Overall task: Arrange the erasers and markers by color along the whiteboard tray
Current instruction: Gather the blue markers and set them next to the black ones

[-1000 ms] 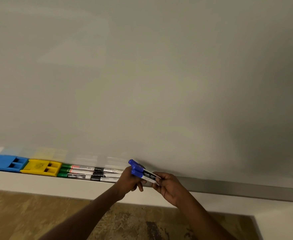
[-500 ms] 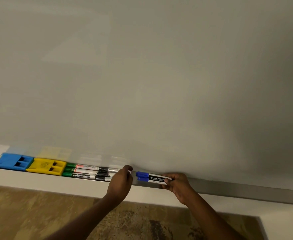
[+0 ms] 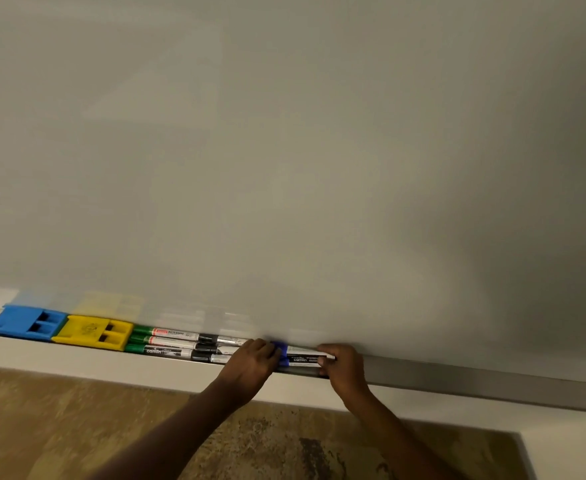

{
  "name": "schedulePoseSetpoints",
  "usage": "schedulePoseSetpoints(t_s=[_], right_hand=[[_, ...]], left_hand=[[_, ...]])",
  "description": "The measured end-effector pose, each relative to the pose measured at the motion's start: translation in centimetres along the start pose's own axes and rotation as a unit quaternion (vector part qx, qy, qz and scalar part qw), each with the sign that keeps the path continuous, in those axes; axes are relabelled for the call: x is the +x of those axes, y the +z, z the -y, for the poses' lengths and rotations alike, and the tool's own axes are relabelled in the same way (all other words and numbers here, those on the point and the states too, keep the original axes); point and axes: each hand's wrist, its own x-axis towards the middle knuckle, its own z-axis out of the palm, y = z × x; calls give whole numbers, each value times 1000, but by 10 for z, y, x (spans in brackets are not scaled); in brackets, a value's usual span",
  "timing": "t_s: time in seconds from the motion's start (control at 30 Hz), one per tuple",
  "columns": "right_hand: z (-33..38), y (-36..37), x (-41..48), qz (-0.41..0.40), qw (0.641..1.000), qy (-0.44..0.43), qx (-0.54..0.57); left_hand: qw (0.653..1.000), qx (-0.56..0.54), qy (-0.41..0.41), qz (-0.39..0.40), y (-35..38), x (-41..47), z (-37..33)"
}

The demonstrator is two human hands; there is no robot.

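Now both hands' grip holds the 2 blue markers (image 3: 300, 356) lower, in the tray (image 3: 457, 381), nearer the green markers (image 3: 180, 342).

Both bare forearms reach up and forward from the lower edge of view, converging. Left hand (image 3: 250, 363) knuckles up, fingers curled down, tips hidden. Right hand (image 3: 345, 368) close beside it, fingers bent inward in a pinch. The two hands are near but apart, wrists straight.

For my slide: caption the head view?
Both hands set blue markers beside green markers on the tray.
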Motion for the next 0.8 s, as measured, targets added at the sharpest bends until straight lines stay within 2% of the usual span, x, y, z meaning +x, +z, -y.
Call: schedulePoseSetpoints(t_s=[0.1,0.23,0.47,0.8], right_hand=[[-2,7,-8,-29,992,-66,-100],[-4,12,-16,-58,982,-119,-134],[-10,19,-24,-89,963,-161,-198],[-10,22,-25,-96,944,-161,-271]], left_hand=[[1000,8,3,12,1,1,5],[1000,14,8,19,6,-1,9],[1000,-8,-7,16,5,-6,13],[998,20,-12,51,5,-11,15]])
